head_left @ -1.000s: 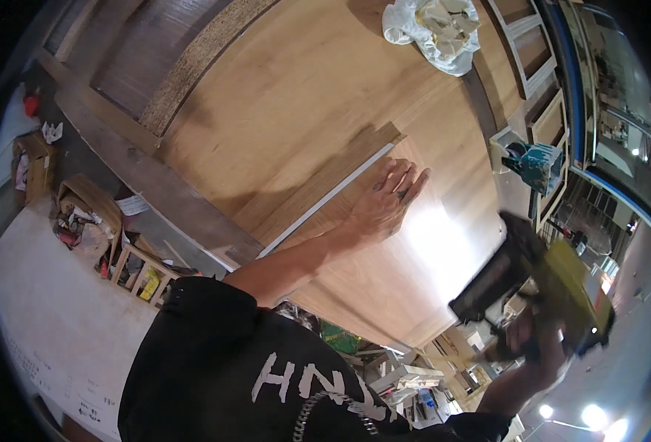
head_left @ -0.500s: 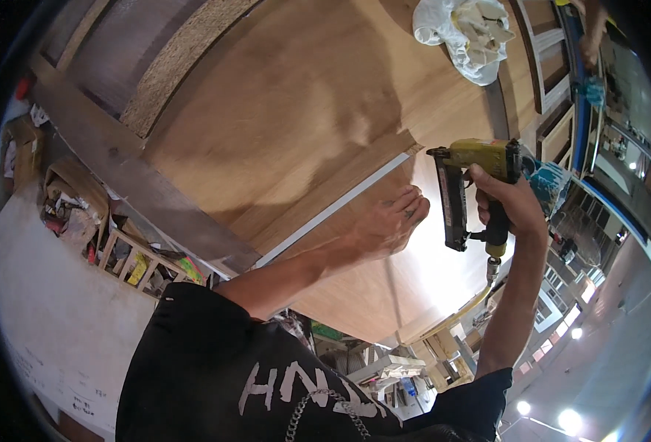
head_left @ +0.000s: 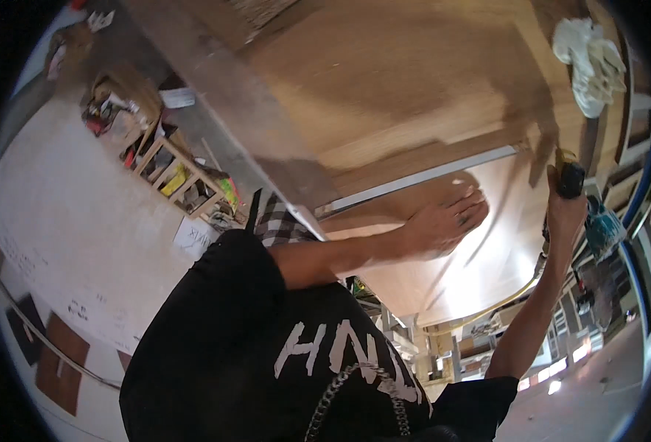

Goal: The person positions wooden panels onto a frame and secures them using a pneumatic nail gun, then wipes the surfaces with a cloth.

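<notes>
My right hand [head_left: 565,214] grips a nail gun [head_left: 572,180] by its handle over the right part of the wooden panel. The gun points away from me, so its dark rear end shows and its nose is mostly hidden. My left hand [head_left: 450,221] is over the brightly lit part of the panel [head_left: 384,96], fingers bent and drawn together. Whether something small sits in them I cannot make out. Just beyond the left hand, a wooden strip with a pale edge [head_left: 428,177] lies across the panel.
A white plastic bag [head_left: 590,66] rests at the panel's far right. A teal object [head_left: 604,230] is beside my right wrist. To the left, a wooden crate of odds and ends [head_left: 174,177] stands near a large white board [head_left: 67,214]. A yellow hose [head_left: 498,303] runs along the panel's near right edge.
The view has swung, so the panel and both hands appear farther right. My right hand has turned the nail gun from side-on to pointing away. The left hand's fingers remain bent.
</notes>
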Tool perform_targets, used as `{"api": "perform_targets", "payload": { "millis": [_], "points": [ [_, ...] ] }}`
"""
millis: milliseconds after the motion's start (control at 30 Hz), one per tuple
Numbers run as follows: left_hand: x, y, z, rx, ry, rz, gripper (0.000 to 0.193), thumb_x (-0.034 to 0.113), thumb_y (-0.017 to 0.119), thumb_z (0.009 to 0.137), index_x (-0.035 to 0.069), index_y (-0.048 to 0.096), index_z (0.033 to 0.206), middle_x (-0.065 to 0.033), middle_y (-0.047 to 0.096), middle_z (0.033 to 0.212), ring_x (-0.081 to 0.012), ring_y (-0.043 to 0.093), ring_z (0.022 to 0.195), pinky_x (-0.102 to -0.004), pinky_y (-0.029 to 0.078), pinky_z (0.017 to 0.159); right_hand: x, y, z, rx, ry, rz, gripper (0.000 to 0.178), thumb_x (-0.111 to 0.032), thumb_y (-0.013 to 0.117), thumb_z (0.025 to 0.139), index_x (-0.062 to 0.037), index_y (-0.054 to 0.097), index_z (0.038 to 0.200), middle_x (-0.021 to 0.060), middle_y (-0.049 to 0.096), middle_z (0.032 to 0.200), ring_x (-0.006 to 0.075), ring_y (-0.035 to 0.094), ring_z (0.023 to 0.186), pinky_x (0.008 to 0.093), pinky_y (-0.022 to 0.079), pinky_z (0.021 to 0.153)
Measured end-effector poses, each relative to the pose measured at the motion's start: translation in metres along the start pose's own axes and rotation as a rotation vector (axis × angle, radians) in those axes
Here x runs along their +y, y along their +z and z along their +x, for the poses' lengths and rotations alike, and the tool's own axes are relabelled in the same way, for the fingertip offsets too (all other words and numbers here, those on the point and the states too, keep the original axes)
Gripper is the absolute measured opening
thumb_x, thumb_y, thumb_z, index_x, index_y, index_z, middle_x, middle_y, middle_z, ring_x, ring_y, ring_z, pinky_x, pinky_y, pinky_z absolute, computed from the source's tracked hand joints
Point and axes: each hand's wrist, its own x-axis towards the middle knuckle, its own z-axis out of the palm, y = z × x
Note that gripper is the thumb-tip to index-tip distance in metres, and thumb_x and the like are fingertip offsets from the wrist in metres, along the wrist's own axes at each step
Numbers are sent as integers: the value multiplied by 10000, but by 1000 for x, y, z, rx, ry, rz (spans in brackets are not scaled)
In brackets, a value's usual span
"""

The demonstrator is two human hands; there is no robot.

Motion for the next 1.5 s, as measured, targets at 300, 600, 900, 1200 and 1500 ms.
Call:
{"api": "perform_targets", "payload": {
  "millis": [300, 600, 900, 1200, 1500],
  "points": [
    [-3, -31, -150, 39, -167, 81, 675, 302, 536, 959, 20, 219, 1484, -109, 322, 1513, -217, 270, 1419, -387, 198, 1197, -19, -11, -48, 162, -101, 81, 514, -427, 713, 847, -23, 655, 1161, 210, 684, 1065, 311, 658, 990, 409, 494, 833],
    [11, -32, -170, 211, -290, 167, 634, 292, 555, 952, 63, 281, 1475, -93, 349, 1502, -263, 297, 1404, -382, 241, 1173, 6, -25, -66, -28, 40, 313, 411, -440, 760, 802, -53, 629, 850, 4, 535, 583, 114, 493, 450, 282, 386, 436],
    [55, -26, -179, 124, -612, 194, 763, 294, 519, 956, 46, 80, 1529, -125, 160, 1585, -339, 116, 1465, -651, 44, 1122, 17, -18, -56, -16, 33, 556, 359, -387, 791, 789, -67, 627, 812, 13, 553, 595, 111, 535, 486, 273, 437, 474],
    [61, -34, -178, 209, -646, -69, 793, 403, 408, 1004, 11, -57, 1512, -117, 180, 1577, -345, 97, 1465, -649, 169, 1105, 1, -27, -57, -84, 64, 654, 293, -346, 789, 805, -95, 640, 837, 4, 543, 601, 110, 513, 482, 285, 422, 456],
    [58, -37, -175, 146, -687, -82, 926, 503, 376, 983, -3, -242, 1451, -149, 236, 1552, -351, 157, 1451, -592, 131, 1150, -6, -36, -63, -227, 197, 645, 304, -367, 747, 839, -92, 618, 829, 5, 531, 583, 110, 508, 479, 280, 433, 473]
  ]
}}
